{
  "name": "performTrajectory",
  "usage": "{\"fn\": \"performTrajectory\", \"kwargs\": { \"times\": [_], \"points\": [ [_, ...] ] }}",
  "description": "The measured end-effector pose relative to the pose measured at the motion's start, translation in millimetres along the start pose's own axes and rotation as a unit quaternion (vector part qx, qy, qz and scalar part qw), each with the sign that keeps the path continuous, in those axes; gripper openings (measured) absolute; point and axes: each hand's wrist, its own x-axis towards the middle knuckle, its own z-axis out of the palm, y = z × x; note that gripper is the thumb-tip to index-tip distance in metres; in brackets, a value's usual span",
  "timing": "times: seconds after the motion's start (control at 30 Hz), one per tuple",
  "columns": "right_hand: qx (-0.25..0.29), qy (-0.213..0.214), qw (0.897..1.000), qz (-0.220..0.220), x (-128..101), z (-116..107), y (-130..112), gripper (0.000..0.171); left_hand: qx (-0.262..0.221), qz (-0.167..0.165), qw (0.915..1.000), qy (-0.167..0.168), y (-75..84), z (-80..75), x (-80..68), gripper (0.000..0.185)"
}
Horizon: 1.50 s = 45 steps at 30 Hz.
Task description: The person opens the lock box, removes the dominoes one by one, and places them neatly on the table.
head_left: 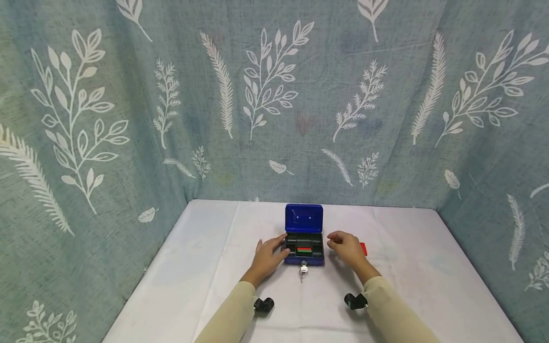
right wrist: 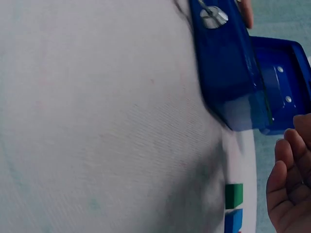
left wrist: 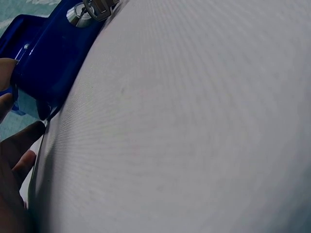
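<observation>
A blue cash box (head_left: 291,261) stands on the table with its lid (head_left: 304,218) raised. Inside sits a black compartment tray (head_left: 304,237); its front middle compartment holds a red and a green piece (head_left: 304,250). Keys (head_left: 303,269) hang from the front lock (right wrist: 214,17). My left hand (head_left: 267,257) holds the box's left side, thumb over the rim and other fingers along the outer wall in the left wrist view. Just off the box's right side is my right hand (head_left: 346,247), fingers loosely bent, with nothing visible in it.
A red piece (head_left: 363,248) lies beyond the right hand. The right wrist view shows a green block (right wrist: 234,196) and a blue block (right wrist: 233,221) on the table near that hand. A white cloth (head_left: 206,267) covers the table, and a leaf-patterned curtain (head_left: 274,162) surrounds it.
</observation>
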Motion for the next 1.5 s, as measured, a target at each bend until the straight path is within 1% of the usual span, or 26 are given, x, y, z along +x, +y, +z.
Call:
{"fn": "performTrajectory", "kwargs": {
  "times": [0.1, 0.27, 0.43, 0.63, 0.87, 1.07, 1.17, 1.33, 1.5],
  "points": [
    [-0.004, -0.005, 1.000, -0.006, -1.5, 4.4, -2.7, 0.017, -0.002, 0.001, 1.0000, 0.000, 0.0, -0.2, -0.6, 0.054],
    [0.001, -0.002, 1.000, -0.026, -2.9, 10.7, -7.5, 0.018, -0.006, 0.012, 0.9999, 0.010, -1.7, 0.3, -0.2, 0.053],
    [0.006, -0.021, 0.999, -0.034, -3.6, 18.1, -9.5, 0.021, -0.013, 0.009, 0.9998, 0.009, -4.1, 0.8, -0.9, 0.053],
    [-0.015, -0.042, 0.998, -0.048, -3.5, 26.5, -12.6, 0.021, -0.012, 0.004, 0.9999, 0.005, -4.9, 0.6, -1.4, 0.054],
    [-0.035, -0.051, 0.995, -0.081, -3.3, 32.3, -20.1, 0.026, -0.015, 0.003, 0.9999, 0.001, -3.2, 0.4, -0.6, 0.054],
    [-0.061, -0.070, 0.993, -0.070, -3.9, 36.5, -27.7, 0.026, -0.012, 0.005, 0.9999, 0.000, -3.3, 1.4, 0.0, 0.054],
    [-0.079, -0.078, 0.991, -0.075, -4.6, 39.0, -30.8, 0.024, -0.008, 0.002, 1.0000, -0.002, -3.7, 1.7, 0.6, 0.055],
    [-0.091, -0.079, 0.989, -0.088, -5.4, 43.3, -32.5, 0.020, -0.007, -0.007, 0.9999, -0.006, -2.9, 0.4, 0.9, 0.054],
    [-0.087, -0.075, 0.988, -0.106, -6.0, 46.1, -32.8, 0.017, -0.007, -0.003, 0.9999, -0.007, -1.8, -0.8, 0.7, 0.054]
  ]
}}
